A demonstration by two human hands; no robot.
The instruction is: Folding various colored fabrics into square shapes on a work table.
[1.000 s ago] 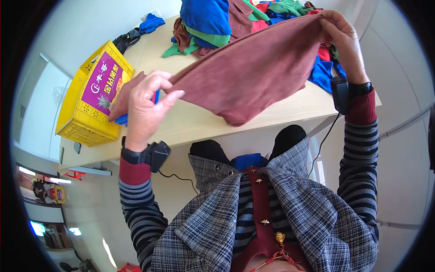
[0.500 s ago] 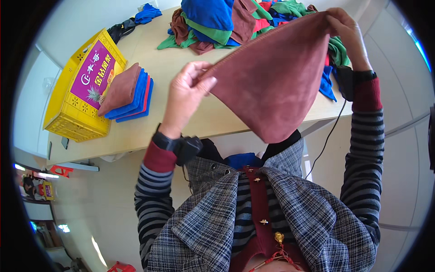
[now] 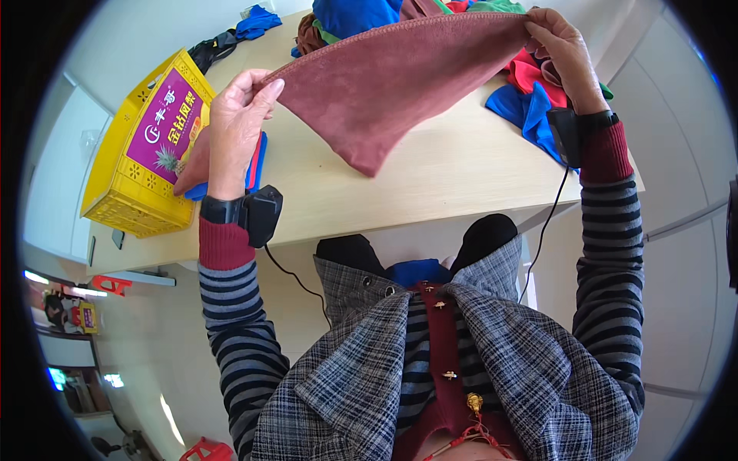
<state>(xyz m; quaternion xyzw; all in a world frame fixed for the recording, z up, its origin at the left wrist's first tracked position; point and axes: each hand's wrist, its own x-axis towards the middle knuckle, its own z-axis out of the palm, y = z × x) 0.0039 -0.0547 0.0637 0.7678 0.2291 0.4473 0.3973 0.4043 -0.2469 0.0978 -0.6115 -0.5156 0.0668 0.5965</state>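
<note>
A brownish-red cloth point(image 3: 392, 84) hangs stretched above the light wooden table point(image 3: 461, 184), one corner drooping toward the tabletop. My left hand point(image 3: 234, 127) pinches its left corner, and my right hand point(image 3: 561, 50) grips its right corner. Below my left hand lies a small stack of folded cloths point(image 3: 223, 165), red and blue, next to a yellow crate. Both wrists carry black strapped devices with cables.
A yellow plastic crate point(image 3: 142, 150) with a purple printed panel stands at the table's left. A heap of coloured cloths point(image 3: 369, 15) lies at the far side, with red and blue ones point(image 3: 526, 96) under my right hand. A dark blue-and-black item point(image 3: 231, 38) lies beyond the crate.
My left hand left the folded stack, took the cloth's left corner and drew it leftward. The cloth, bunched a second ago, is now spread wide between both hands.
</note>
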